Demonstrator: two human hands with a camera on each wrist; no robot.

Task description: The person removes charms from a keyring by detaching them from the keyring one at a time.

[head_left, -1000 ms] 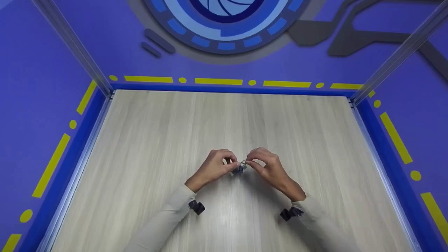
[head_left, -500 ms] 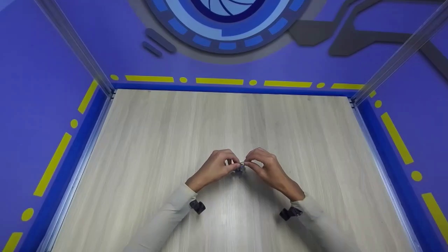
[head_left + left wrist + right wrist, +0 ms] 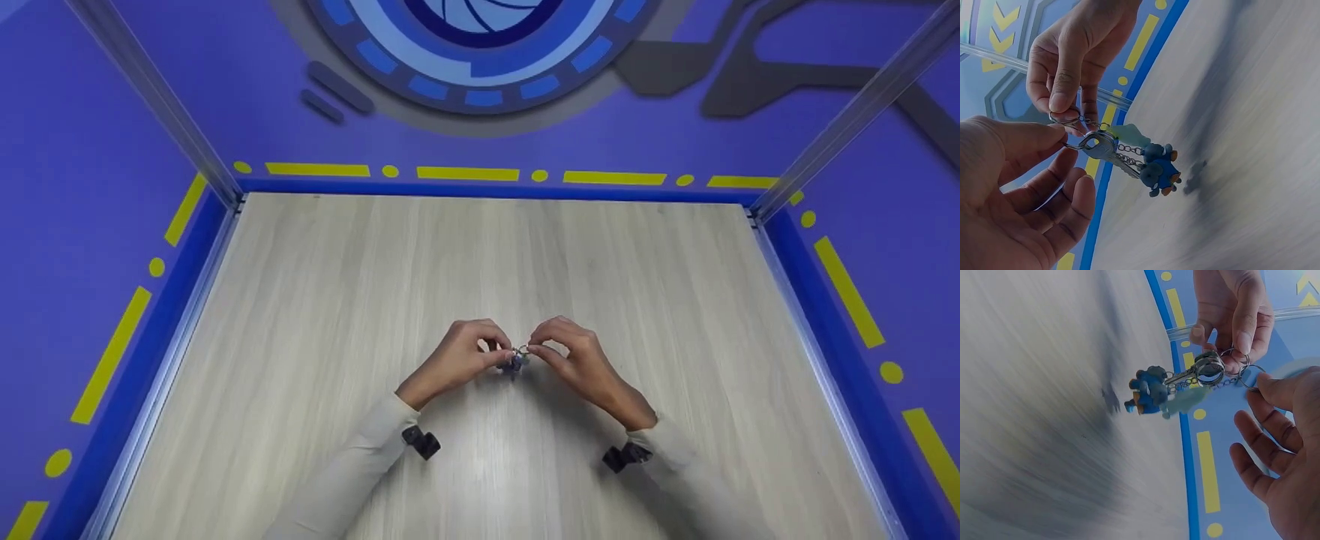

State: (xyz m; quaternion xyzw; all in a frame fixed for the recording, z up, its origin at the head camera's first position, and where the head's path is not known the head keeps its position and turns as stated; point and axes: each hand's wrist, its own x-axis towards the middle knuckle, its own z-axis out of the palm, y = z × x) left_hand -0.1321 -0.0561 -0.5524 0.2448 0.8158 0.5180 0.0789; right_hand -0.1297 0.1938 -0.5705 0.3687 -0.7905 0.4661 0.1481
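My left hand point(image 3: 461, 354) pinches a metal key ring point(image 3: 1248, 361) between thumb and fingertip. A silver key point(image 3: 1100, 147) and a small blue animal figure point(image 3: 1161, 171), a keychain charm on short chains, hang from the bunch. My right hand point(image 3: 576, 358) pinches a second metal split ring point(image 3: 1255, 366) by its edge. A short chain runs from that ring toward a pale green charm point(image 3: 1188, 400). The two rings overlap in the right wrist view. Both hands meet above the middle of the table, their other fingers loosely bent.
The bunch casts a shadow on the light wood-grain table point(image 3: 480, 262) below. Blue panels with yellow dashes point(image 3: 468, 174) and metal rails point(image 3: 165, 112) enclose the back and sides. A small black wrist camera point(image 3: 421, 442) is strapped over each pale sleeve point(image 3: 352, 465).
Half a second ago the hands came closer together; now they are slightly apart again, and the right-hand ring shows between the fingertips. The pinch of both hands stays.
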